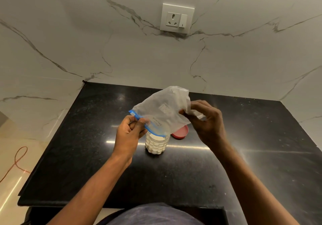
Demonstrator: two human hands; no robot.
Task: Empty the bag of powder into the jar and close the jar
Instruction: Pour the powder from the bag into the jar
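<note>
black speckled stone table [261, 155], glossy, streaked with bright light reflections. behind and to both sides, white marble walls [87, 32] with grey veins. white socket plate with switch [177, 18] on the back wall. at left, beige floor [10, 155] with a looping orange cable [17, 160].

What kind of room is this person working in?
Most likely a home kitchen. There is a polished black stone counter, a marble-look wall with a power socket, and a jar of white powder being filled from a bag.
</note>
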